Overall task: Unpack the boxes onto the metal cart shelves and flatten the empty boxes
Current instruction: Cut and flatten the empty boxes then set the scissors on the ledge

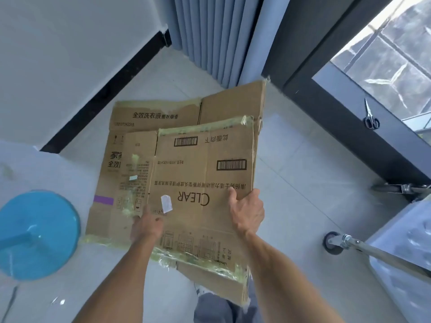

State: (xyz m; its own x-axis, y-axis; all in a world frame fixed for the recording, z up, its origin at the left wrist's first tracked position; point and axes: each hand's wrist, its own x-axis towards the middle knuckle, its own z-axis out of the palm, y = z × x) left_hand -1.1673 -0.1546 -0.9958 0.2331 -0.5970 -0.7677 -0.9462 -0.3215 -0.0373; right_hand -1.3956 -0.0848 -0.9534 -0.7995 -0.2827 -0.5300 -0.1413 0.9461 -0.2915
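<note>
Head view. Two bare forearms reaching in from the bottom edge, grey trouser knee (210,306) between them. Two hands, apart, both on the same flattened box. Left hand (145,226) on the near left part of the CLEAR box (203,173), fingers lying on its top face; whether the thumb hooks the edge underneath, cannot tell. Right hand (247,210) gripping the right edge of the same box, thumb on the printed face, fingers wrapped behind the edge.

Two flattened cardboard boxes counted. CLEAR box uppermost, printed text upside down to the camera, two barcodes, yellowish tape remains along far and near edges, small white sticker (166,203) just beside the left hand. Near edge of it reaching over the knee. Second flattened box (154,115) lying on the tiled floor (303,183) underneath and beyond, partly covered by the CLEAR box, one flap (233,101) sticking out toward the curtain. Purple stripe at its left edge.

One round blue stool (37,234) at the left, near the boxes, not touching. One pair of scissors (370,117) on the dark window sill (349,113) at right, well apart from the hands. Two cart wheels seen at right, one caster (332,245) on the floor with a metal leg (384,255) running off toward the corner. One grey pleated curtain (210,31) at the top.
</note>
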